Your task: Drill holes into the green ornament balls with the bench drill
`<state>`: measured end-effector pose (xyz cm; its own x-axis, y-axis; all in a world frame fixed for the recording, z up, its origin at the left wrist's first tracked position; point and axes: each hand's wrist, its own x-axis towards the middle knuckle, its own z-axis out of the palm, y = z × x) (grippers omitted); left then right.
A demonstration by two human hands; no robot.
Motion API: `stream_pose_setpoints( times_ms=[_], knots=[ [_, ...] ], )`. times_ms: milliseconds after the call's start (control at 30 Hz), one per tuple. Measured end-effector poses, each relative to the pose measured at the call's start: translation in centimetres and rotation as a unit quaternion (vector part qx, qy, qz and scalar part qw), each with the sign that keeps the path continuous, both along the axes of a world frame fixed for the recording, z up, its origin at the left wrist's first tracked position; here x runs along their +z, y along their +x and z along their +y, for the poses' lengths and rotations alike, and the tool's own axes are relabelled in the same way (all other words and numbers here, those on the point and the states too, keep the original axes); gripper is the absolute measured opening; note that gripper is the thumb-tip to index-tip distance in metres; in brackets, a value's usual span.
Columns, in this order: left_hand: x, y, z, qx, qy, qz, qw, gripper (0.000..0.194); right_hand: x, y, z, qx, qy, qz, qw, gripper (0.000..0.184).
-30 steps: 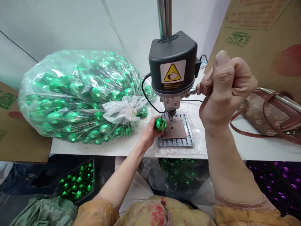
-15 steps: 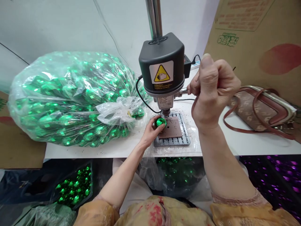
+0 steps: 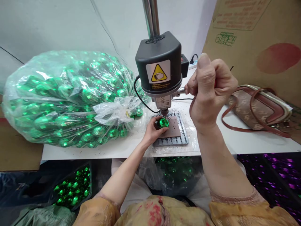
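Observation:
Between the thumb and fingers of my left hand [image 3: 152, 130] sits a shiny green faceted gem-like piece [image 3: 163, 122], right under the chuck [image 3: 164, 111] of a small bench drill press [image 3: 160, 66]. Beneath it lies a brown board [image 3: 174, 127] on the slotted metal base [image 3: 183, 128], both sprinkled with dark chips. My right hand [image 3: 209, 88] is raised at the machine's right side, closed round its feed lever [image 3: 180, 91]; most of the grip is hidden by my fingers. Whether the drill bit touches the green piece I cannot make out.
A big clear bag [image 3: 68, 100] full of green faceted pieces stands on the white table [image 3: 94, 153] at left. On the right are a brown handbag [image 3: 261, 108] and a cardboard box [image 3: 249, 47]. Green pieces [image 3: 74, 188] and purple ones [image 3: 279, 169] lie below table level.
My left hand has moved the green piece slightly right, in under the drill chuck. My right hand stays on the lever. The whole view has shifted a little.

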<state>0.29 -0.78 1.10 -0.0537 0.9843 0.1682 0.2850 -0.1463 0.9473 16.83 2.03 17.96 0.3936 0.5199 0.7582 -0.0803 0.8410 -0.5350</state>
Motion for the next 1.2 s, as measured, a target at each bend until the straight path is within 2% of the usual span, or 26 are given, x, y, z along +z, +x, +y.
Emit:
stream_pose_setpoints(
  times_ms=[133,200,367,467,600,733,900,1200],
  knots=[
    [0.2,0.7,0.0,0.014,0.069,0.106,0.992,0.052,0.2,0.0,-0.1,-0.002,-0.001,0.005,1.000,0.045],
    [0.0,1.1,0.0,0.014,0.085,0.124,0.989,0.052,0.2,0.0,-0.1,-0.005,0.002,-0.001,1.000,0.045],
    [-1.2,1.9,-0.2,-0.029,0.061,0.043,0.997,0.056,-0.1,0.1,0.0,-0.037,-0.008,-0.037,0.999,0.046],
    [-1.5,2.0,-0.5,-0.030,0.052,0.043,0.997,0.059,-0.1,0.1,-0.1,-0.022,-0.016,-0.028,0.999,0.046],
    [-1.4,1.7,-0.8,-0.038,0.062,0.055,0.996,0.053,-0.1,0.2,-0.2,-0.018,-0.018,-0.028,0.999,0.047],
    [-1.4,1.7,-0.9,-0.025,0.046,0.056,0.997,0.057,-0.3,0.0,-0.3,-0.005,0.003,0.008,1.000,0.048],
    [-1.5,1.7,-0.8,-0.017,0.044,0.059,0.997,0.056,-1.5,-0.4,-0.5,-0.020,0.025,0.045,0.998,0.053],
    [-1.7,1.8,-0.7,-0.020,0.051,0.046,0.997,0.056,-3.4,-0.3,-0.1,0.008,0.125,0.054,0.991,0.054]
  ],
)
